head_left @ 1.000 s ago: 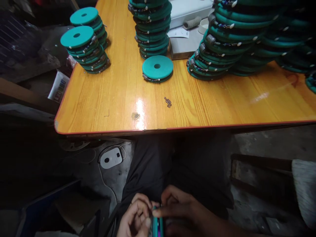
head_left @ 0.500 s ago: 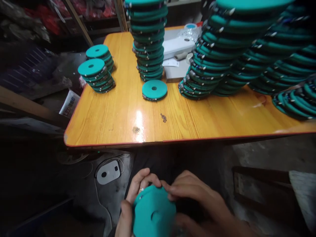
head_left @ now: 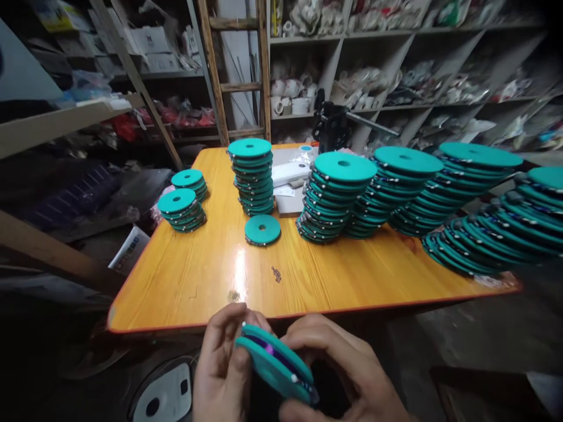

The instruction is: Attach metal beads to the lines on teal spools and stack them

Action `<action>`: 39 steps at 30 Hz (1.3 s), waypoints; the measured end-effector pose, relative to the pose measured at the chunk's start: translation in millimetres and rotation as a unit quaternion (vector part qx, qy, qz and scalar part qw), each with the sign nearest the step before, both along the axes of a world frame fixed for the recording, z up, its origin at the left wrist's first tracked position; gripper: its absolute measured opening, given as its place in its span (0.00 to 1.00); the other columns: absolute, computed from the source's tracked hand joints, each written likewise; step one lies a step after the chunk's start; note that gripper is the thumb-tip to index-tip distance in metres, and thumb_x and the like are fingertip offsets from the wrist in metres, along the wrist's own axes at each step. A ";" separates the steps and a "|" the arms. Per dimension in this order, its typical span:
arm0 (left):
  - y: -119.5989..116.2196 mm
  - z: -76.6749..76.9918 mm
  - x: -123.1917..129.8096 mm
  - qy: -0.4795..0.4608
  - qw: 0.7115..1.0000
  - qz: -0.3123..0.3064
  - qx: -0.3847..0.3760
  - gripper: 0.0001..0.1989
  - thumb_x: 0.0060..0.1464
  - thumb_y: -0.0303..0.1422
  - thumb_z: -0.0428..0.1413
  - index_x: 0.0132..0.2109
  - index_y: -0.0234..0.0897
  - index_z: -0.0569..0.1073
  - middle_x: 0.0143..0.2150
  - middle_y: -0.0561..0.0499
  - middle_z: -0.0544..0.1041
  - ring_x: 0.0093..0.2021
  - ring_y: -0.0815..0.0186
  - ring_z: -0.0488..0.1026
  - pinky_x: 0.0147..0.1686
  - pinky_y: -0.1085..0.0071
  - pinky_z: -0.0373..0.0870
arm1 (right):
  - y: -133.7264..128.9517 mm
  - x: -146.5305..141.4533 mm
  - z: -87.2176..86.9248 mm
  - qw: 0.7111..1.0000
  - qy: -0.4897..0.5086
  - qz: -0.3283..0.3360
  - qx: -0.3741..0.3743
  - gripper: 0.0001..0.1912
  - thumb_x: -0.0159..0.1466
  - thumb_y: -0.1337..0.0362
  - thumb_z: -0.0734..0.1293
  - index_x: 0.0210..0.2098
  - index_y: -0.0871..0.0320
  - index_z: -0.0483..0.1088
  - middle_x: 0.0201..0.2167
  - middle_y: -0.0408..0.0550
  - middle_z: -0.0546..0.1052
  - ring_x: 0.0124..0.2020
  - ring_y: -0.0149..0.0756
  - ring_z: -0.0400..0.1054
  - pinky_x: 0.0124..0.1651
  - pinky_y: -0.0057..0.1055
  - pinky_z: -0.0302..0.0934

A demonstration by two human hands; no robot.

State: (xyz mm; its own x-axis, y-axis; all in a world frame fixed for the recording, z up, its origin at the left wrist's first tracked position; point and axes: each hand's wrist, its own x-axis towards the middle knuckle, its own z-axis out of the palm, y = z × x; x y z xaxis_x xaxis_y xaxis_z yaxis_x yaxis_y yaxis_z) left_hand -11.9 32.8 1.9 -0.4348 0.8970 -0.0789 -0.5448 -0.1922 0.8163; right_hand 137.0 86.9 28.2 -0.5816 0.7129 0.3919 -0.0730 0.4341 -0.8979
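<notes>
I have one teal spool (head_left: 270,370) between my two hands, held tilted on my side of the table's (head_left: 209,269) near edge. My left hand (head_left: 223,363) is clamped on it, thumb against the face, and my right hand (head_left: 341,360) is closed on its other side. A purple patch (head_left: 270,350) shows in the groove, with white knobs (head_left: 294,378) by the rim. A small heap of dark metal bits (head_left: 276,274) lies toward the near edge, with a single spool (head_left: 263,236) flat beyond it. Two short stacks (head_left: 181,214) stand by the left edge, and taller stacks (head_left: 328,202) run toward the right edge
</notes>
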 end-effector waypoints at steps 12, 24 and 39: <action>47.1 29.8 -35.0 0.071 0.997 -0.002 0.009 0.17 0.58 0.37 0.60 0.54 0.48 0.68 0.51 0.50 0.73 0.53 0.61 0.72 0.52 0.69 0.70 | 35.0 -38.6 41.6 0.995 -0.073 -0.008 0.074 0.32 0.56 0.70 0.73 0.58 0.45 0.64 0.49 0.42 0.74 0.45 0.32 0.70 0.48 0.26 0.67; 72.8 22.7 -64.6 -0.019 0.992 -0.106 0.072 0.25 0.65 0.46 0.48 0.65 0.44 0.59 0.60 0.42 0.70 0.57 0.55 0.71 0.52 0.60 0.71 | 86.6 -65.2 49.1 0.972 -0.195 0.013 0.132 0.23 0.63 0.67 0.65 0.57 0.50 0.65 0.52 0.44 0.72 0.49 0.34 0.67 0.54 0.33 0.64; 61.0 28.4 -41.4 -0.251 0.924 -0.253 0.142 0.21 0.56 0.46 0.59 0.53 0.40 0.77 0.56 0.44 0.76 0.65 0.49 0.62 0.61 0.47 0.63 | 82.4 -68.9 31.6 0.974 0.034 -0.131 0.180 0.15 0.64 0.68 0.68 0.48 0.51 0.64 0.49 0.47 0.67 0.52 0.36 0.66 0.54 0.34 0.63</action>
State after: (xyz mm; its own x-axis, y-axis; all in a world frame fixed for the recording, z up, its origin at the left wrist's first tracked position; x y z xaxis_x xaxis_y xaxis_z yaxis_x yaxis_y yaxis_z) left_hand -53.3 93.8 30.3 0.0724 0.9909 0.1136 -0.9194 0.0221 0.3927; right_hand 68.1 169.2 59.8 -0.3621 0.6420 0.6758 0.0278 0.7322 -0.6806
